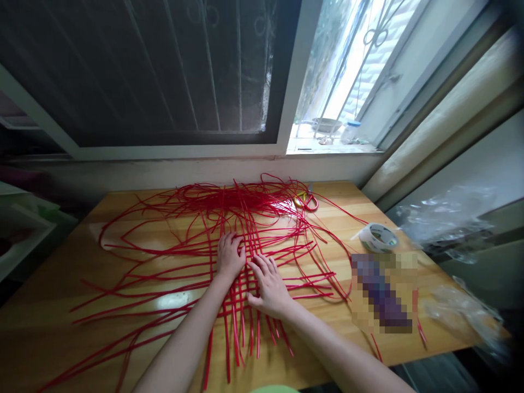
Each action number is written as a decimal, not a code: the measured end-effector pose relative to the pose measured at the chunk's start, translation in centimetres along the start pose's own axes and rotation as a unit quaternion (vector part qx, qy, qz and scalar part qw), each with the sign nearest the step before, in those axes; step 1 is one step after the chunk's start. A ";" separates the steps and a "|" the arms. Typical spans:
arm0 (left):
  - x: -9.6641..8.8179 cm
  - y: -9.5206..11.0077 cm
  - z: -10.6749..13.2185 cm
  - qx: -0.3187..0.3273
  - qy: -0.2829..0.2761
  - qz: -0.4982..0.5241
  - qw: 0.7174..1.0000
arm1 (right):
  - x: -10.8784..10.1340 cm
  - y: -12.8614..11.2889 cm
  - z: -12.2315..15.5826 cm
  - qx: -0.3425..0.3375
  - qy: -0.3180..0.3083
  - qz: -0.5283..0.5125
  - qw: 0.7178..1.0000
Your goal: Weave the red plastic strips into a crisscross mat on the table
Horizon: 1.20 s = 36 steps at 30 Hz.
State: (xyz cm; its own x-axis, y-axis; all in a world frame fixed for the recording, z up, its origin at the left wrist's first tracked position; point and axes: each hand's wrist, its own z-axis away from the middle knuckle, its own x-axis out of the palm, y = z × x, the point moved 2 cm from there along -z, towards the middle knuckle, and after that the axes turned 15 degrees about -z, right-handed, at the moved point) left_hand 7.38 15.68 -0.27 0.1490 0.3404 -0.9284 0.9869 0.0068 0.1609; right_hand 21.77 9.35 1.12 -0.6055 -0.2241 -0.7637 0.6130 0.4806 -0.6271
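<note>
Long red strands cross over and under each other in an open woven grid (240, 292) on the table. My left hand (230, 256) lies on the upper left part of the grid, its fingers slightly bent and resting on the strands. Lower and to the right, my right hand (268, 286) rests on the weave with its thumb spread away from the fingers. Neither hand shows a strand plainly gripped, and both palms hide the crossings under them. Loose strand ends (123, 303) fan out to the left, to the right and toward me.
A tangled heap of red strands (237, 199) lies at the back of the wooden table (73, 327). Scissors (306, 202) with yellow and red handles sit beside it. To the right are a tape roll (379, 238), a pixelated dark item (382, 295) and clear plastic wrapping (462, 308).
</note>
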 end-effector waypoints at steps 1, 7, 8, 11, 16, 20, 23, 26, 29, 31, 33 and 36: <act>0.0 0.0 0.0 0.002 0.000 0.000 1.000 | -0.1 0.0 0.0 0.001 -0.002 0.001 1.000; -0.2 0.1 0.0 0.010 0.001 0.000 1.000 | -0.4 0.0 0.1 -0.011 -0.005 -0.004 1.000; -0.2 0.1 0.0 0.012 0.002 -0.001 1.000 | -0.4 0.1 0.1 -0.016 -0.004 -0.004 1.000; -0.2 0.2 0.0 0.014 0.002 -0.003 1.000 | -0.3 0.2 0.1 -0.021 0.003 -0.004 1.000; -0.2 0.3 0.0 0.019 0.000 0.007 1.000 | -0.1 0.3 0.1 -0.022 0.022 -0.001 1.000; -0.3 0.0 -0.1 0.038 -0.019 0.027 0.999 | 0.1 0.4 0.1 -0.022 0.038 -0.008 0.999; -0.3 -0.1 -0.1 0.062 -0.039 0.037 0.997 | 0.2 0.5 -0.1 -0.010 0.051 -0.012 0.999; -0.4 -0.1 0.0 0.071 -0.049 0.039 0.995 | 0.4 0.5 -0.3 0.001 0.066 -0.013 0.998; -0.5 -0.1 0.1 0.065 -0.050 0.040 0.996 | 0.6 0.4 -0.4 0.008 0.083 -0.009 0.996; -0.5 0.0 0.2 0.064 -0.050 0.041 0.996 | 0.7 0.4 -0.4 0.008 0.089 -0.005 0.996; -0.6 0.0 0.2 0.065 -0.047 0.041 0.996 | 0.8 0.3 -0.3 0.006 0.089 -0.001 0.996; -0.6 0.0 0.2 0.065 -0.035 0.044 0.996 | 0.9 0.2 -0.2 0.005 0.083 0.003 0.997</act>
State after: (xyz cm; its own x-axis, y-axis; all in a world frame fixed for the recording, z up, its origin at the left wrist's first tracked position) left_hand 7.35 15.33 0.24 0.2354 0.2674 -0.9344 0.9686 -0.1434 0.2029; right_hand 21.31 9.41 0.34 -0.6761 -0.0778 -0.7327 0.6217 0.4736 -0.6239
